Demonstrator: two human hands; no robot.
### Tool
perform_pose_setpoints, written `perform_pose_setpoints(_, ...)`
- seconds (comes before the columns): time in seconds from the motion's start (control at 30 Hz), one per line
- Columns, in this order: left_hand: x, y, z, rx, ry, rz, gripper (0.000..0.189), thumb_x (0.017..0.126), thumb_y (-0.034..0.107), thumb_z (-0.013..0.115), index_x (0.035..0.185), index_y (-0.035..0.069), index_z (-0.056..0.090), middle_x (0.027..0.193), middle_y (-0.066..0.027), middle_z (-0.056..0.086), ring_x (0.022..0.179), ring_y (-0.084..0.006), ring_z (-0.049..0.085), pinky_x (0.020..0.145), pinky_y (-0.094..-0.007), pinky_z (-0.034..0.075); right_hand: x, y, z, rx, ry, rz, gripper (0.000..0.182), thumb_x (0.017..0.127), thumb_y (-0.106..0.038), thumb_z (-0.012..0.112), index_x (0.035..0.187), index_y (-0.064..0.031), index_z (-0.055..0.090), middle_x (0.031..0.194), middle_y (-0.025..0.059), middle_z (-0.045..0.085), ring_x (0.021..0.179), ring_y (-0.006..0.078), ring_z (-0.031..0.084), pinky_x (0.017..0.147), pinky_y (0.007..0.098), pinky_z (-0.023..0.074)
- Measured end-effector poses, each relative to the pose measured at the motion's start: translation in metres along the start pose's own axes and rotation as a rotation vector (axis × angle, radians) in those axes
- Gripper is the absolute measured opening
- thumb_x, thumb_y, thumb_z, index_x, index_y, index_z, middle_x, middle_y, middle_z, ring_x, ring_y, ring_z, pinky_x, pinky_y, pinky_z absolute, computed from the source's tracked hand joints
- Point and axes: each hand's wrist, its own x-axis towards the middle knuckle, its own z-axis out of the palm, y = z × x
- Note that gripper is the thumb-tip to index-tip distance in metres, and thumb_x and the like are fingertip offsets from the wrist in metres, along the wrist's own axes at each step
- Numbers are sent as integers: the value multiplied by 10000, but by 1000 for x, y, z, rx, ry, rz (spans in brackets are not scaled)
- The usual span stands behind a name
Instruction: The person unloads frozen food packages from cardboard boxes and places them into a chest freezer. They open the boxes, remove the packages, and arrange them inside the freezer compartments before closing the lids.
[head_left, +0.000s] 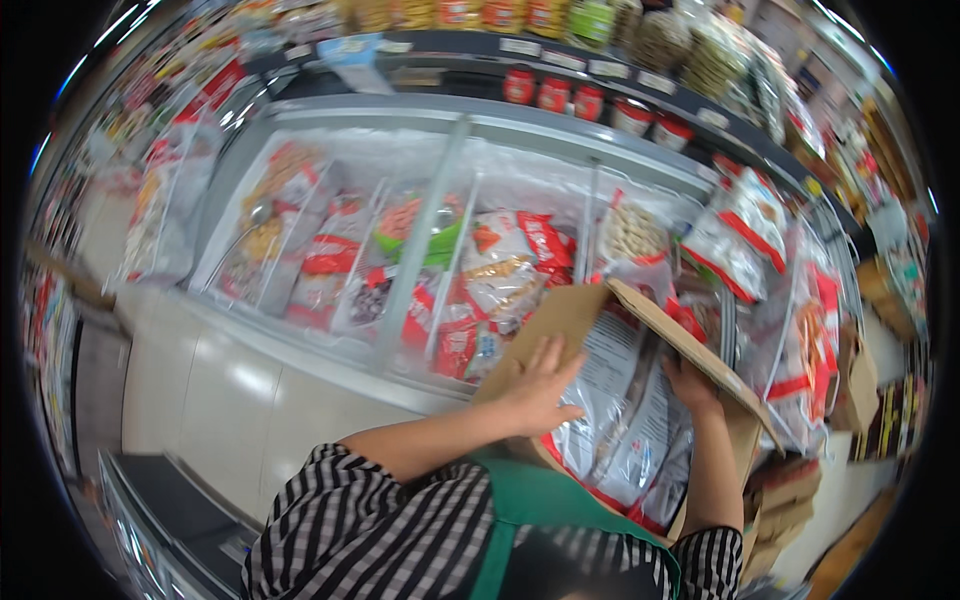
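An opened cardboard box (577, 315) stands against my body at the near right edge of the chest freezer (349, 356). Inside it lie clear and red plastic food bags (619, 416) with printed text on them. My left hand (540, 386) rests flat on the box's left flap, fingers spread, the thumb over the bags. Beneath the raised right flap (690, 341) my right hand (691, 382) reaches into the box beside the bags. Its fingertips are partly hidden, so whether it grips anything is unclear.
Wire dividers split the freezer, which holds bagged frozen food (502, 262) and a metal scoop (261, 214). Bags (739, 232) pile up at its right end. Behind runs a shelf with red jars (555, 96). Cardboard boxes (784, 495) are stacked at lower right.
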Motion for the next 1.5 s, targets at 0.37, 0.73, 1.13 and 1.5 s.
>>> perform_pose_setpoints(0.37,2,-8,18,-96,45,-37,699,801,205,530,1369,114,134,1406,-187,111,1309,-356,97,948,-611,197,34,18,30,-32,26,4,536,806,-306,525,1245,-28,395,1277,228,373,1203,368,329,1022,417,247)
perform_pose_setpoints(0.73,5,-6,16,-82,28,-76,626,795,97,420,1365,102,160,1412,-175,129,1310,-335,126,921,-586,235,61,45,46,63,31,23,532,816,-394,484,1111,48,495,1108,275,502,1059,401,466,887,410,364)
perform_pose_setpoints(1.13,6,-11,22,-135,138,-17,583,786,73,406,1342,88,231,1391,-169,198,1284,-330,199,984,-514,232,7,26,19,445,529,-56,276,820,-204,545,681,29,494,582,155,455,564,181,420,533,370,359)
perform_pose_setpoints(1.5,15,-44,23,-401,173,180,659,679,-29,407,1324,-1,277,1361,-159,284,1277,-272,233,1049,-333,135,-20,-60,-30,308,670,52,249,670,-264,544,600,-40,626,663,139,602,641,296,581,615,430,439)
